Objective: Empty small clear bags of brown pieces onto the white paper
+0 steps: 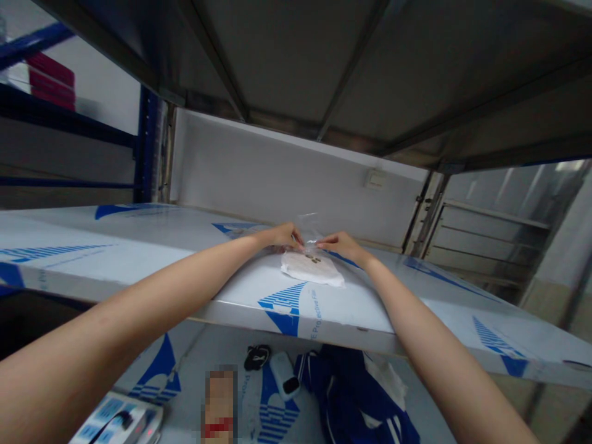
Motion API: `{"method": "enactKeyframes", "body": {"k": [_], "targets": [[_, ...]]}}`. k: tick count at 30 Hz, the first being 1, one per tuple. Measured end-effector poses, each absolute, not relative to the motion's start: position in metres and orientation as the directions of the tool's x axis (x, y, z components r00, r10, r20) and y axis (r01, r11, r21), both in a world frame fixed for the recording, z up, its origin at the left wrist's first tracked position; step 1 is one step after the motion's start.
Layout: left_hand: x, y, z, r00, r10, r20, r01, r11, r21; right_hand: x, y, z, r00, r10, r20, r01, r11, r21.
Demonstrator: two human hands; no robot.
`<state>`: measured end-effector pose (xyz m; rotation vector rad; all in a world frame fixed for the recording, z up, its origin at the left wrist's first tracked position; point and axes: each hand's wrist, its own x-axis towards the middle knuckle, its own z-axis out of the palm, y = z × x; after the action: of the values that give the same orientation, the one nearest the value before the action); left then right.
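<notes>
A clear plastic bag [311, 229] stands up from the shelf between my two hands, its lower part lying over a white folded cloth-like pad [300, 269]. Several small dark golden pieces [313, 258] rest on the pad, and I cannot tell if they are inside the bag. My left hand [287, 235] pinches the bag's left side with its fingers together. From the other side, my right hand [341, 243] has thumb and fingers closed on the bag's right edge. Both forearms reach in over the shelf's front edge.
The shelf [185, 237] is covered in white and blue printed film. A metal shelf [287, 61] hangs low overhead. Below lie a dark blue garment [342, 394], a light blue device [283, 375], a small black item [257, 357] and a power strip [120, 419]. A wall [277, 166] stands behind.
</notes>
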<state>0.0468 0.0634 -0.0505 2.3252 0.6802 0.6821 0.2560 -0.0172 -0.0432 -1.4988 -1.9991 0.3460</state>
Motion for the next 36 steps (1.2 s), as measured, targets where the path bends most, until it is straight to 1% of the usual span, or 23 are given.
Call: {"method": "enactKeyframes", "body": {"k": [3,5,11,17,20,23,26,30,33,36], "targets": [[0.05,0.058,-0.05,0.713,0.592,0.376,0.275,-0.729,0.627,0.254,-0.02,-0.041,-0.165,0.929,0.331,0.768,0.331,-0.548],[0.05,0.056,-0.048,0.706,0.591,0.391,0.279,-0.739,0.613,0.254,-0.022,-0.04,-0.164,0.931,0.326,0.787,0.323,-0.526],[0.05,0.057,-0.042,0.698,0.591,0.404,0.267,-0.738,0.619,0.252,-0.026,-0.038,-0.197,0.923,0.331,0.867,0.322,-0.38],[0.052,0.056,-0.04,0.636,0.64,0.432,0.254,-0.702,0.666,0.248,-0.029,-0.033,-0.118,0.922,0.37,0.941,0.223,-0.254],[0.053,0.056,-0.039,0.603,0.636,0.482,0.244,-0.722,0.648,0.248,-0.03,-0.032,-0.099,0.916,0.389,0.958,0.193,-0.21],[0.053,0.056,-0.038,0.57,0.628,0.53,0.246,-0.746,0.619,0.249,-0.029,-0.033,-0.1,0.921,0.377,0.959,0.19,-0.208],[0.053,0.056,-0.037,0.564,0.623,0.542,0.232,-0.75,0.62,0.25,-0.028,-0.033,-0.12,0.923,0.365,0.955,0.208,-0.211],[0.052,0.055,-0.038,0.642,0.598,0.48,0.21,-0.739,0.64,0.249,-0.029,-0.032,-0.125,0.922,0.366,0.95,0.218,-0.224],[0.052,0.054,-0.038,0.696,0.576,0.429,0.208,-0.733,0.648,0.248,-0.03,-0.032,-0.128,0.92,0.37,0.929,0.241,-0.28],[0.053,0.052,-0.038,0.709,0.561,0.426,0.191,-0.735,0.65,0.248,-0.029,-0.033,-0.171,0.904,0.392,0.88,0.319,-0.352]]}}
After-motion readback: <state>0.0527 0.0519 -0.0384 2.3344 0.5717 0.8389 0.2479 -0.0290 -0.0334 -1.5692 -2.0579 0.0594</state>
